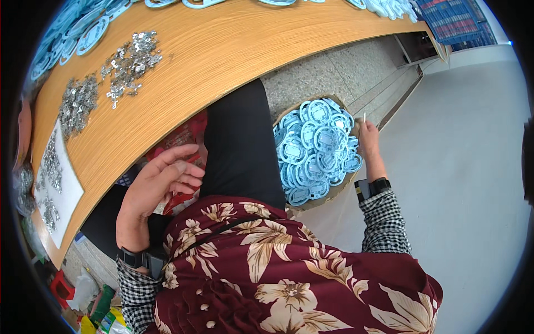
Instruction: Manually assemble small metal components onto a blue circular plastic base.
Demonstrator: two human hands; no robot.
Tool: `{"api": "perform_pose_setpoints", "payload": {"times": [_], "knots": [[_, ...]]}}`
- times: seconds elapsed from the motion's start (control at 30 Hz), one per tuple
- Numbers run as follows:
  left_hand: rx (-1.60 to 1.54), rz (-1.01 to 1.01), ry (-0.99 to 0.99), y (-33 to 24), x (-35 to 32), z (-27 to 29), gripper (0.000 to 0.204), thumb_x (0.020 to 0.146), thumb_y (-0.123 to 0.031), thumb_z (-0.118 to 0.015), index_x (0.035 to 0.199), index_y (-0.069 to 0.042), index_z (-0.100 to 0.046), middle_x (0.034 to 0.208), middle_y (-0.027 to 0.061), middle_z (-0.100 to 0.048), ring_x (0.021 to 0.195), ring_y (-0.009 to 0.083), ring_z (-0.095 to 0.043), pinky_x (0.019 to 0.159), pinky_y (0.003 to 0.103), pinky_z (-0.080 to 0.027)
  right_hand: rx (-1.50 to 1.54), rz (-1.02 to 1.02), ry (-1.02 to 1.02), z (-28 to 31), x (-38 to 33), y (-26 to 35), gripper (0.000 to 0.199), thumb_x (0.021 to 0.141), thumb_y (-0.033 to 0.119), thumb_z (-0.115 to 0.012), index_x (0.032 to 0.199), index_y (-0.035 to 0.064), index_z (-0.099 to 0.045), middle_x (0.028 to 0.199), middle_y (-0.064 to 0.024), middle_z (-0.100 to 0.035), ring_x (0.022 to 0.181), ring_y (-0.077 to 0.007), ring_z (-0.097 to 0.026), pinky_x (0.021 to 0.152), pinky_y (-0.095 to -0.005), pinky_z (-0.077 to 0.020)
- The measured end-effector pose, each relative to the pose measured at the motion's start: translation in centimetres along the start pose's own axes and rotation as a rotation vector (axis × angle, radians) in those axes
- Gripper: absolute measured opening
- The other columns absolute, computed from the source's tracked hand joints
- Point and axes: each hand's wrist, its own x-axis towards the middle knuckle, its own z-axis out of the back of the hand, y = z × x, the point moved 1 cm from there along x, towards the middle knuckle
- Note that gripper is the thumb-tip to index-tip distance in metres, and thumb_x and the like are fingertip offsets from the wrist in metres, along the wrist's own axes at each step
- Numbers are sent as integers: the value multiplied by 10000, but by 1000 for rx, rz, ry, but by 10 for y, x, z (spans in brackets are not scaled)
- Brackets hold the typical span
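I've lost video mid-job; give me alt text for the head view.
A person's right hand is at the rim of a brown container heaped with light-blue rounded pieces, while the left hand is open beside a black-trousered leg. Small metal parts lie in piles on the wooden table, some on a white sheet.

Rings (325, 139) are pale blue, metal pieces (78, 106) silver, sleeves (385, 222) black-and-white checked, garment (222, 267) maroon with cream flowers (289, 294).
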Motion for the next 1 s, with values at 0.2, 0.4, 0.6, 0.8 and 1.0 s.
{"api": "perform_pose_setpoints", "payload": {"times": [0.2, 0.4, 0.6, 0.8, 1.0], "knots": [[98, 54, -212, 10, -7, 1, 370, 1036, -145, -473, 1388, -35, -508, 996, 77, -698, 799, 115, -665, 691, 225, -547, 441, 498, -231, -57, -3, 128, 324, 1059, 287, -478, 1093, 26, -669, 710, 55, -479, 624, -50, -435, 561, -234, -369], [279, 70, -319, 27, -16, 17, 347, 1065, -214, -449, 1326, -13, -559, 1019, 73, -698, 897, 125, -661, 799, 259, -558, 666, 1018, -40, -93, -86, 273, 244, 1050, 184, -535, 1159, -4, -647, 722, 72, -454, 631, -19, -379, 564, -187, -317], [288, 152, -560, 69, -58, 56, 313, 1072, -198, -431, 1214, -10, -637, 948, 55, -701, 863, 124, -669, 798, 257, -554, 512, 1382, 195, -137, -108, 341, 242, 1035, 155, -566, 1100, -44, -689, 817, 34, -585, 712, -19, -432, 637, -180, -355], [362, 311, -708, 124, -85, 75, 286, 1014, -171, -488, 1133, 16, -668, 873, 57, -702, 740, 143, -672, 716, 277, -569, 320, 1139, 426, -164, -84, 340, 259, 1038, 172, -564, 1085, -48, -692, 928, -7, -658, 832, -52, -530, 774, -191, -428], [469, 431, -655, 185, -84, 93, 275, 914, -226, -625, 1063, -18, -726, 867, 110, -718, 759, 183, -692, 720, 304, -553, 338, 1092, 183, -182, -76, 337, 277, 1041, 206, -566, 1093, -41, -680, 1015, -41, -688, 950, -84, -584, 864, -233, -450]]}}
